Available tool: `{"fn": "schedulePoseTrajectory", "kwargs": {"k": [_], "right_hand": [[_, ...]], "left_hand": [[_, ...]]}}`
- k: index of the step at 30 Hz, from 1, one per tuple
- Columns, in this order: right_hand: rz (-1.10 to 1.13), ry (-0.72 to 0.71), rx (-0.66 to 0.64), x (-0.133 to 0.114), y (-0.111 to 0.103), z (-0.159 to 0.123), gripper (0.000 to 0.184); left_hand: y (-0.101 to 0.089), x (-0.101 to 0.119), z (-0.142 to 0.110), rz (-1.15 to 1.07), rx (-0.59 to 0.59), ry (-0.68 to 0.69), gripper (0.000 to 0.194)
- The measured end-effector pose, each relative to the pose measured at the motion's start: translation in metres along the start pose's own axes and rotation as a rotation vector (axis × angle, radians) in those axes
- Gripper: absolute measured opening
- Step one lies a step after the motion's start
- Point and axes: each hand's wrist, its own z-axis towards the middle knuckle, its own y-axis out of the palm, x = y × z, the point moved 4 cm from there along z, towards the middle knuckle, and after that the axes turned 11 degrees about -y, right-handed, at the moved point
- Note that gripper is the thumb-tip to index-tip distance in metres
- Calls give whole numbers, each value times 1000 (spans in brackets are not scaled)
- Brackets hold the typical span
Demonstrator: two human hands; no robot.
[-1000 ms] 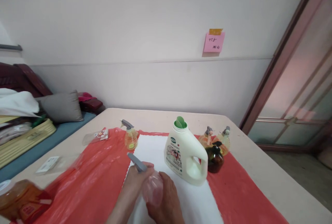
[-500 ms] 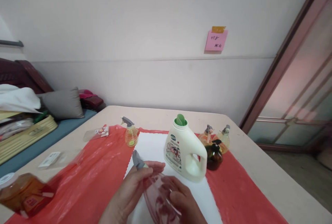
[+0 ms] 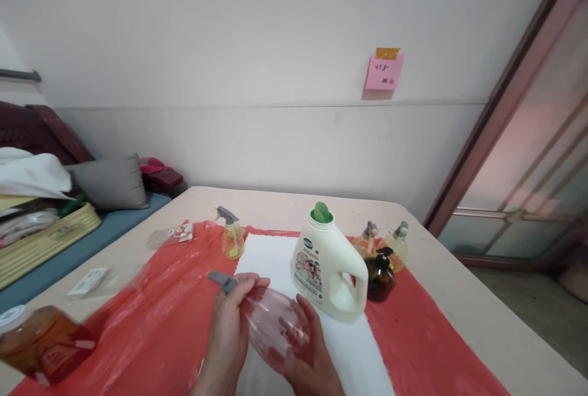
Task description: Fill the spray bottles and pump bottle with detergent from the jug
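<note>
Both hands hold a clear pinkish spray bottle point(image 3: 275, 325), tilted on its side above the white sheet. My left hand point(image 3: 234, 316) is closed round the neck, just below the grey trigger head point(image 3: 223, 281), which points to the left. Round the bottle's base end wraps my right hand point(image 3: 312, 347), thumb underneath and fingers on the far side. Just beyond stands a large cream detergent jug point(image 3: 328, 267), upright, its mouth uncapped with a green piece point(image 3: 321, 212) in it. The nearest part of the white sheet point(image 3: 261, 255) lies under the jug and hands.
A yellowish spray bottle point(image 3: 233, 242) stands back left. Right of the jug are a dark pump bottle point(image 3: 380, 280) and several spray bottles point(image 3: 399, 246). An amber jar point(image 3: 50, 344) sits front left on red plastic sheeting point(image 3: 160, 310). Plastic packaging point(image 3: 172, 235) lies farther left.
The spray bottle has been raised and turned more sideways, its trigger head swinging left. My left hand has moved slightly left, and my right hand has shifted toward the bottle's base.
</note>
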Motion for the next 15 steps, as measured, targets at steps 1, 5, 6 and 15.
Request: {"fn": "schedulePoseTrajectory", "kwargs": {"k": [1,5,6,15], "right_hand": [[-39,-67,-13,-5,1,-2,103],[-91,198,-106,-6,5,-8,76],[-58,326,-127,-4,5,-10,75],[-303,-107,-167,-16,2,-5,118]], "left_hand": [[2,2,-1,3,-45,1,18],[11,3,-7,84,-263,-32,15],[11,2,-7,89,-276,-35,13],[2,2,1,-91,-47,-10,13]]}}
